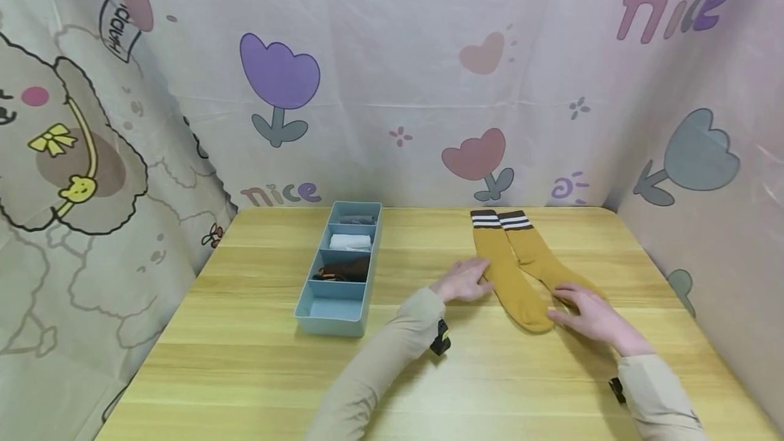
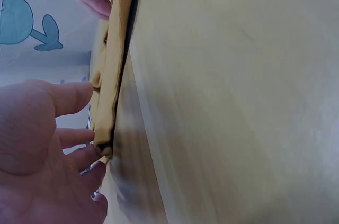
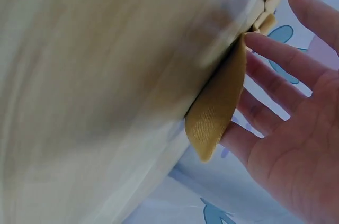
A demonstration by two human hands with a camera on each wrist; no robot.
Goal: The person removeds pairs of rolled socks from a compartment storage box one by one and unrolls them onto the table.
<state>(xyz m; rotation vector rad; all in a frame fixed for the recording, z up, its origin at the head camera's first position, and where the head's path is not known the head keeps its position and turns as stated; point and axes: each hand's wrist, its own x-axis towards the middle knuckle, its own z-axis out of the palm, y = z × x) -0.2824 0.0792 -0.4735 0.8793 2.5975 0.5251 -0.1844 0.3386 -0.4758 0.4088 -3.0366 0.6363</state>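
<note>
Two mustard-yellow socks with dark and white striped cuffs lie flat on the table, cuffs toward the back wall. My left hand touches the outer edge of the left sock, its fingers loosely spread; the left wrist view shows the fingertips right at the fabric. My right hand is over the foot of the right sock, its thumb by the left sock's toe. In the right wrist view the extended fingers rest along the right sock's foot, the toe sticking out past them.
Left of the hands stands a blue divided box. Its compartments hold a grey folded item, a white folded item and a dark brown item; the front one is bare. Printed curtains hang around the wooden table.
</note>
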